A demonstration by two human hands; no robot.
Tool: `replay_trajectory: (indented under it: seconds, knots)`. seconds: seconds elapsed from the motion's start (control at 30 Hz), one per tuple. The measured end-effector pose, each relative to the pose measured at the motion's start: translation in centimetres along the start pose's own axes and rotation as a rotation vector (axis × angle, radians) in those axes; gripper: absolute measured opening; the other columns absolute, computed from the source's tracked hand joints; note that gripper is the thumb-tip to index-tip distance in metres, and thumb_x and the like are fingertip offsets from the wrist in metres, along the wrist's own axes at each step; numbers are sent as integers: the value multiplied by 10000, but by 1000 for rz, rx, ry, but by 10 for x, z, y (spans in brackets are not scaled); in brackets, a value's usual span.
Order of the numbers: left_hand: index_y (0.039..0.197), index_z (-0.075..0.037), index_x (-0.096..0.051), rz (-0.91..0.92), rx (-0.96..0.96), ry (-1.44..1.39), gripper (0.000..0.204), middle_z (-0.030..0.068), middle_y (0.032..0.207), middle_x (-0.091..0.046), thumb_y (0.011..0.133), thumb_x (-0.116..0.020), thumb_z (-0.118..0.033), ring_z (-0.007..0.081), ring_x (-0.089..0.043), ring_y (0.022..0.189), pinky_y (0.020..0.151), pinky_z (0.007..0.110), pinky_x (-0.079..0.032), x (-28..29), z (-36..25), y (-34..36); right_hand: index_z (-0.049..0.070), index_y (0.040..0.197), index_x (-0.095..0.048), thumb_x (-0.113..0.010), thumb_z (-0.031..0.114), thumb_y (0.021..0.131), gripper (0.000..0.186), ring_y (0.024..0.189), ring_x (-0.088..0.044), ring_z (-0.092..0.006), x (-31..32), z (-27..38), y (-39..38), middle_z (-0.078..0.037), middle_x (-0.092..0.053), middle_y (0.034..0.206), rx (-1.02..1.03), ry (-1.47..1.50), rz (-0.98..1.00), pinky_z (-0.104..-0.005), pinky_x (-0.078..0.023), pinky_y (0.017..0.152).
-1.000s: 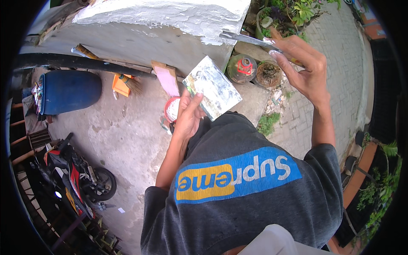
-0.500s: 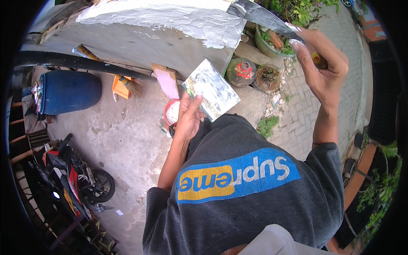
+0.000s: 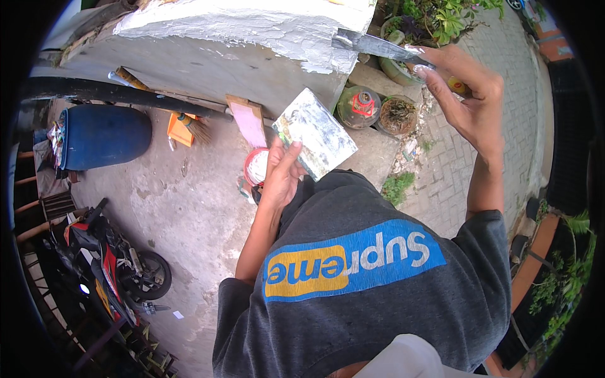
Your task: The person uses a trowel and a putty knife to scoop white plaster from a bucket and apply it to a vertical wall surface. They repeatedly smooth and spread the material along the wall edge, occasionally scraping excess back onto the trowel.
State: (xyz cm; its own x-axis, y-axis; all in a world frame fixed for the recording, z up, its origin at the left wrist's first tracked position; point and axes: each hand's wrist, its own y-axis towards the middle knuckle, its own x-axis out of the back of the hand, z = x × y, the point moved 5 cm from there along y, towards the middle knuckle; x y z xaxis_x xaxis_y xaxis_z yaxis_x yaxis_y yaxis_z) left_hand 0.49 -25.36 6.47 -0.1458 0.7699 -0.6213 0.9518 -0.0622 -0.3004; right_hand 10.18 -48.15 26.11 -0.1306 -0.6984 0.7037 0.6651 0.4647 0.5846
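I have the left hand [image 3: 282,175] gripping a white-smeared board [image 3: 317,133] by its near left edge, mid-scene, with a red-rimmed bucket [image 3: 256,166] to its left. Farther off, to the right, I have the right hand [image 3: 469,91] pinching a flat scraper [image 3: 383,48] that points left at a white-coated wall [image 3: 233,33]; whether they touch, I cannot tell.

A blue plastic barrel [image 3: 108,137] stands near an orange dustpan [image 3: 179,131] and a straw broom [image 3: 199,130]; a red-and-black motorcycle [image 3: 108,268] is parked at lower left; a round bottle [image 3: 350,116] sits beside a dry potted plant [image 3: 398,115].
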Motion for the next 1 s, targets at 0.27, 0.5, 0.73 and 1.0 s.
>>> replay_trajectory:
  seconds: [0.27,0.5,0.73,1.0]
  knots:
    - [1282,-46,-379,-7,0,0,351,108,1141,-593,965,-491,-147,145,-657,914,695,274,-585,-3,-1,1,-41,980,-678,-688,1,782,203,696,-594,-140,26,11,8,-106,-679,869,29,22,-54,-238,-445,585]
    - [1275,-44,-380,-17,-5,3,341,109,1146,-594,968,-485,-151,154,-658,930,703,283,-589,3,1,1,16,945,-705,-699,67,777,176,626,-605,-175,-4,-10,-4,-84,-664,782,-29,47,141,-266,-457,514]
    - [1289,-40,-366,2,-2,5,357,124,1185,-576,970,-480,-150,184,-652,969,745,317,-590,-2,-1,4,11,957,-702,-695,57,788,175,631,-590,-123,12,-15,9,-61,-676,822,44,30,60,-243,-443,507]
    - [1307,-44,-356,-48,-20,12,383,121,1183,-575,965,-489,-157,186,-652,968,745,313,-588,1,-1,2,-31,963,-690,-693,40,790,188,711,-608,-145,16,-26,16,-99,-681,856,94,226,144,-268,-472,635]
